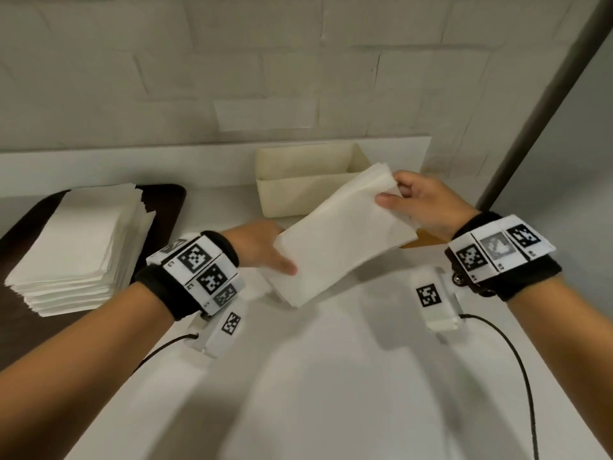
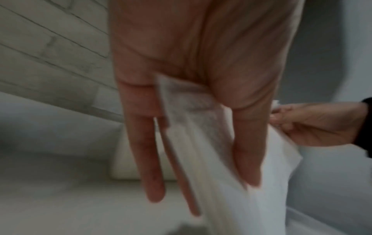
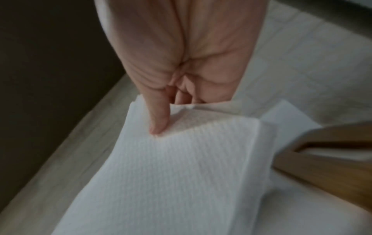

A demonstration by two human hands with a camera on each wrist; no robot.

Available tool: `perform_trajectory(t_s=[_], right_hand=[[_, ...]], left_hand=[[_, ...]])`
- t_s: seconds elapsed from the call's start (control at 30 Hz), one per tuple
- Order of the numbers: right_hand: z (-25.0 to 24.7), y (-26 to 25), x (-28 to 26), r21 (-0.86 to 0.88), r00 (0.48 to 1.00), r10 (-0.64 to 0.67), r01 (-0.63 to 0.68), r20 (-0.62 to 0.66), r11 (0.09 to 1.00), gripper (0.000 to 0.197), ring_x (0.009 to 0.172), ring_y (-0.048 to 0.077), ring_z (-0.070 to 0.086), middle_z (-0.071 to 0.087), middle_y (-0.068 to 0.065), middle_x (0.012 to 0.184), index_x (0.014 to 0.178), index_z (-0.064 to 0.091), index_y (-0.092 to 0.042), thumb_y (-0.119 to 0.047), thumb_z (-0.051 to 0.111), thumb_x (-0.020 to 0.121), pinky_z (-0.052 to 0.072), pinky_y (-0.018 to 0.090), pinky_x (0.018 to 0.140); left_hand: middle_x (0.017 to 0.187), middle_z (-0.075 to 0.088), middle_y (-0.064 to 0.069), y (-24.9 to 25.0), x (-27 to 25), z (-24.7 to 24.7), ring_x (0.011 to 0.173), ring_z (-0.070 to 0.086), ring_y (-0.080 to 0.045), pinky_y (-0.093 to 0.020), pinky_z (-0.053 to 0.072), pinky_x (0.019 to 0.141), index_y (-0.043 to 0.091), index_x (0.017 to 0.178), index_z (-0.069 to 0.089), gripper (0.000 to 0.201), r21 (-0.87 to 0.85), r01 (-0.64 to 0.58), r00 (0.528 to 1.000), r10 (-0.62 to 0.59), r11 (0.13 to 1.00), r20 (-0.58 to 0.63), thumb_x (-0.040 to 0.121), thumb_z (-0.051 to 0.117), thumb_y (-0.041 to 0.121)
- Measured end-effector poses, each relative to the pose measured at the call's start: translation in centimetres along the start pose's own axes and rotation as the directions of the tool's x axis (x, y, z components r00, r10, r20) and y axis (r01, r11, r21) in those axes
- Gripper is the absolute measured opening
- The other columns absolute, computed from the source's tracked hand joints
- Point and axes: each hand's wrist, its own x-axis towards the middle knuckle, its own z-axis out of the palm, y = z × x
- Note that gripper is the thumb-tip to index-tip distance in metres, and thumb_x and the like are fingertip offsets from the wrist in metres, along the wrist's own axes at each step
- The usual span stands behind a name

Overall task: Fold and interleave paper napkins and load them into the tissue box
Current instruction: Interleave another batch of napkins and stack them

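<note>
A folded bundle of white paper napkins (image 1: 341, 240) hangs tilted in the air above the white table, held at both ends. My left hand (image 1: 282, 257) pinches its near lower end, thumb on top and fingers underneath. In the left wrist view the napkins (image 2: 201, 143) run between thumb and straight fingers. My right hand (image 1: 391, 194) pinches the far upper corner; the right wrist view shows its thumb pressed on the ribbed napkins (image 3: 181, 174). The cream tissue box (image 1: 288, 197) stands open just behind the bundle, against the ledge.
A tall stack of flat napkins (image 1: 76, 240) lies on a dark tray (image 1: 166, 200) at the left. A wooden lid (image 1: 429, 237) with a slot (image 3: 322, 167) lies under my right hand. A brick wall and ledge close off the back. Wrist-camera cables trail over the table.
</note>
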Motion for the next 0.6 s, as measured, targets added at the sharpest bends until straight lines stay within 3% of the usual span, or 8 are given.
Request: perform_trajectory(t_s=[0.07, 0.13, 0.2, 0.27, 0.3, 0.4, 0.5, 0.6], right_hand=[[-0.1, 2.1, -0.1, 0.139, 0.997, 0.074, -0.075, 0.013, 0.987, 0.028, 0.103, 0.029, 0.062, 0.061, 0.02, 0.122, 0.117, 0.054, -0.006, -0.009, 0.056, 0.089, 0.049, 0.044, 0.096], [0.3, 3.5, -0.3, 0.233, 0.992, 0.125, -0.128, 0.031, 0.964, 0.034, 0.096, 0.016, 0.063, 0.064, 0.008, 0.114, 0.124, 0.049, -0.005, -0.007, 0.052, 0.09, 0.053, 0.03, 0.087], [0.9, 4.5, -0.4, 0.244, 0.99, 0.139, -0.142, 0.029, 0.959, 0.037, 0.092, 0.006, 0.06, 0.062, -0.001, 0.105, 0.127, 0.046, -0.01, -0.006, 0.05, 0.091, 0.052, 0.023, 0.082], [1.6, 5.4, -0.4, 0.187, 0.987, 0.162, -0.163, 0.023, 0.969, 0.038, 0.101, 0.011, 0.059, 0.06, 0.001, 0.111, 0.129, 0.045, -0.008, -0.007, 0.051, 0.091, 0.049, 0.026, 0.09], [2.0, 5.9, -0.4, 0.131, 0.983, 0.181, -0.183, 0.027, 0.974, 0.04, 0.108, 0.016, 0.057, 0.059, 0.005, 0.116, 0.13, 0.044, -0.006, -0.008, 0.051, 0.091, 0.047, 0.03, 0.095], [2.9, 7.3, -0.3, 0.012, 0.967, 0.248, -0.249, 0.05, 0.968, 0.048, 0.119, 0.022, 0.053, 0.056, 0.008, 0.127, 0.134, 0.04, -0.007, -0.018, 0.056, 0.089, 0.041, 0.039, 0.105], [3.4, 7.6, 0.0, 0.03, 0.954, 0.297, -0.298, 0.038, 0.954, 0.052, 0.109, 0.022, 0.056, 0.058, 0.007, 0.118, 0.131, 0.037, -0.012, -0.019, 0.062, 0.086, 0.045, 0.041, 0.101], [3.6, 7.3, 0.6, -0.024, 0.948, 0.315, -0.314, 0.041, 0.949, 0.045, 0.109, 0.029, 0.059, 0.062, 0.013, 0.118, 0.125, 0.049, -0.008, -0.023, 0.063, 0.085, 0.047, 0.044, 0.099]], left_hand=[[0.081, 0.062, 0.006, -1.7, 0.5, 0.4, 0.082, 0.062, -0.016, -0.012, 0.048, 0.067, 0.02, 0.094, 0.057, 0.019, -0.211, 0.002, 0.988, -0.035, 0.977, -0.149, 0.08, 0.07, 0.019], [0.079, 0.061, 0.011, -2.9, 1.3, 0.8, 0.083, 0.064, -0.013, -0.006, 0.047, 0.068, 0.019, 0.099, 0.058, 0.02, -0.49, -0.049, 0.953, -0.107, 0.87, -0.284, 0.082, 0.066, 0.013], [0.082, 0.069, 0.011, -3.7, 1.8, 1.3, 0.092, 0.068, -0.011, -0.012, 0.052, 0.075, 0.012, 0.112, 0.058, 0.029, -0.741, -0.124, 0.952, -0.132, 0.66, -0.277, 0.085, 0.06, 0.003], [0.086, 0.073, 0.007, -4.0, 2.1, 2.2, 0.078, 0.07, -0.002, -0.013, 0.054, 0.067, 0.006, 0.118, 0.055, 0.033, -0.838, -0.129, 0.962, -0.139, 0.53, -0.236, 0.087, 0.054, -0.003], [0.096, 0.071, 0.001, -4.3, 2.3, 2.7, 0.078, 0.069, -0.004, -0.014, 0.055, 0.068, 0.003, 0.12, 0.054, 0.034, -0.85, -0.106, 0.967, -0.146, 0.517, -0.21, 0.087, 0.053, -0.004], [0.12, 0.062, -0.01, -5.1, 3.0, 3.8, 0.098, 0.064, -0.019, -0.022, 0.052, 0.082, 0.002, 0.124, 0.052, 0.041, -0.817, -0.052, 0.978, -0.138, 0.574, -0.159, 0.084, 0.059, -0.003], [0.109, 0.065, -0.007, -5.3, 3.6, 4.2, 0.099, 0.063, -0.018, -0.021, 0.049, 0.084, 0.011, 0.114, 0.058, 0.04, -0.815, -0.057, 0.972, -0.154, 0.576, -0.177, 0.078, 0.065, -0.005], [0.086, 0.062, 0.002, -4.8, 4.0, 4.1, 0.081, 0.059, -0.009, -0.01, 0.045, 0.07, 0.019, 0.089, 0.059, 0.03, -0.813, -0.109, 0.958, -0.159, 0.571, -0.24, 0.078, 0.063, -0.009]])
